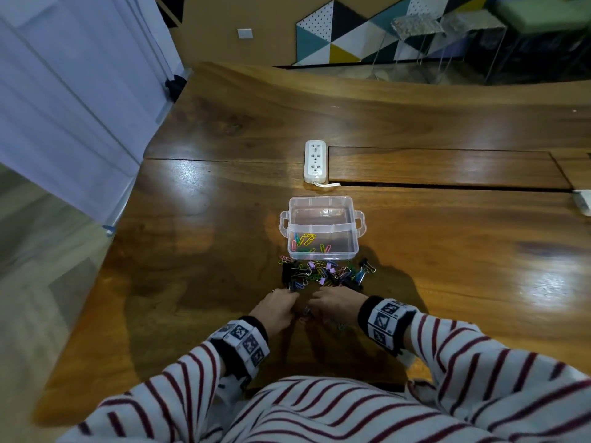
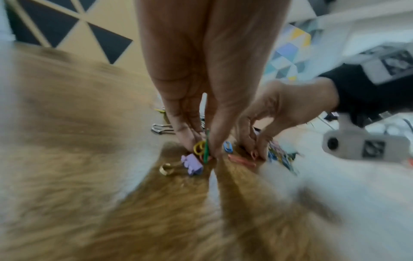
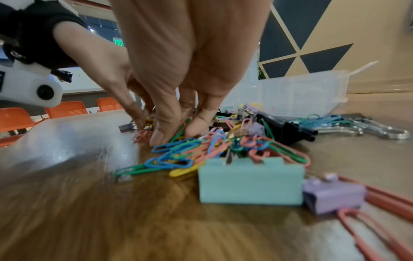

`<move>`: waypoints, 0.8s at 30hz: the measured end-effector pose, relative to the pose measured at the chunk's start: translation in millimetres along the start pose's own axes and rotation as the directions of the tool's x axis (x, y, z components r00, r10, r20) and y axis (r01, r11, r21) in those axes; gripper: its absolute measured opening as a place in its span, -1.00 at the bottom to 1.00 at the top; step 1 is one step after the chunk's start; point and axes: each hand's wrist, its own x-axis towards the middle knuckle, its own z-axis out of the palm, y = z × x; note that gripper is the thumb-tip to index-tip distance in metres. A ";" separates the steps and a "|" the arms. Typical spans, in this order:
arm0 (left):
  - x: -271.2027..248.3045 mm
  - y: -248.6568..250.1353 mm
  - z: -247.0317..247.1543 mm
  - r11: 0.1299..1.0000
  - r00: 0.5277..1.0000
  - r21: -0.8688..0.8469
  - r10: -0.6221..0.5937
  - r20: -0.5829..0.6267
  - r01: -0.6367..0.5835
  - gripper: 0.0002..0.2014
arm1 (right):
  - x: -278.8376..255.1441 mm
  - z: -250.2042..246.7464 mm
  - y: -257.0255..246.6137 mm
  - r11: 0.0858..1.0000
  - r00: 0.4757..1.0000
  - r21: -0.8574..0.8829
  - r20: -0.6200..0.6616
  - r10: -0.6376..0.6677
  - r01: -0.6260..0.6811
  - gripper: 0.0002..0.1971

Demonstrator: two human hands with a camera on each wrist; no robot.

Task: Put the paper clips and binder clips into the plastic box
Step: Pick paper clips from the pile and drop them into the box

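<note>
Paper clips, bright yellow, pink, green and blue, already lay on the floor of the plastic box, and that was all it held. The box was clear, rectangular with rounded corners and a looped handle on each side, sitting open on the glossy wooden table. Just in front of it sprawled the heap of clips: looped wire paper clips tangled with boxy binder clips, one a matte teal, a smaller lilac binder clip touching its side, black ones with silver wire arms farther back.

Both hands were down at the near edge of the heap. The left hand had its fingertips pinched around a few clips, a yellow one and a green one among them. The right hand had curled fingers pressed into the clips, though whether it had actually caught one, I could not tell.

Beyond the box lay a white power strip, and each striped sleeve ended in a wristband printed with black-and-white square markers. No readable writing on the box.
</note>
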 end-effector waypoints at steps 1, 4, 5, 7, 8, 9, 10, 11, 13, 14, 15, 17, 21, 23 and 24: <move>1.1 -3.1 -3.6 0.999 1.000 -0.051 0.003 0.013 -0.002 -0.81 | 0.1 -1.8 0.4 0.999 1.000 0.044 -0.012 0.008 -0.007 -0.80; 1.5 -13.8 -19.8 0.934 0.996 -0.346 -0.070 0.056 0.086 -0.82 | -4.4 -18.3 7.7 0.926 0.988 0.369 -0.100 0.122 -0.077 -0.87; 1.3 -16.7 -26.9 0.863 0.992 -0.489 -0.099 0.081 0.126 -0.84 | -7.4 -26.7 12.1 0.859 0.975 0.504 -0.130 0.180 -0.092 -0.89; 1.3 -19.2 -43.6 0.686 0.986 -0.708 -0.134 0.101 0.165 -0.86 | -11.5 -45.3 23.1 0.650 0.949 0.755 -0.138 0.285 -0.085 -0.93; 3.5 -20.2 -52.8 0.636 0.987 -0.757 -0.141 0.079 0.151 -0.87 | -11.3 -55.2 29.4 0.557 0.934 0.828 -0.142 0.327 -0.069 -0.93; 7.4 -20.8 -62.5 0.606 0.989 -0.786 -0.137 0.049 0.123 -0.88 | -9.4 -65.1 35.4 0.493 0.912 0.868 -0.155 0.380 -0.058 -0.91; 13.1 -20.5 -71.5 0.591 0.991 -0.801 -0.130 0.022 0.095 -0.89 | -5.4 -74.0 40.7 0.453 0.881 0.890 -0.169 0.441 -0.056 -0.88; 20.0 -20.0 -80.3 0.591 0.993 -0.803 -0.121 0.003 0.075 -0.90 | -0.2 -81.2 45.9 0.420 0.845 0.906 -0.184 0.503 -0.052 -0.84; 38.1 -20.4 -92.8 0.616 0.994 -0.786 -0.106 -0.018 0.052 -0.89 | 10.7 -92.7 53.0 0.417 0.781 0.908 -0.230 0.581 -0.042 -0.80; 47.2 -19.8 -96.5 0.635 0.994 -0.771 -0.109 -0.024 0.051 -0.88 | 15.5 -96.1 54.0 0.447 0.766 0.893 -0.249 0.592 -0.055 -0.82; 55.7 -19.4 -98.2 0.658 0.992 -0.751 -0.120 -0.034 0.054 -0.86 | 19.2 -97.5 53.9 0.485 0.766 0.871 -0.257 0.589 -0.081 -0.87; 69.8 -17.8 -99.9 0.693 0.981 -0.715 -0.184 -0.059 0.087 -0.76 | 23.1 -96.8 52.5 0.581 0.775 0.796 -0.256 0.577 -0.169 -0.86; 87.3 -14.0 -102.3 0.753 0.971 -0.651 -0.215 -0.099 0.100 -0.80 | 13.8 -87.0 52.4 0.670 0.739 0.702 -0.315 0.595 -0.240 -0.77; 89.6 -12.6 -102.9 0.770 0.965 -0.630 -0.232 -0.119 0.107 -0.80 | 2.0 -81.1 49.3 0.706 0.727 0.676 -0.374 0.575 -0.211 -0.74; 90.7 -12.1 -103.9 0.780 0.964 -0.615 -0.237 -0.117 0.117 -0.79 | -3.5 -78.7 45.7 0.732 0.736 0.653 -0.397 0.548 -0.193 -0.73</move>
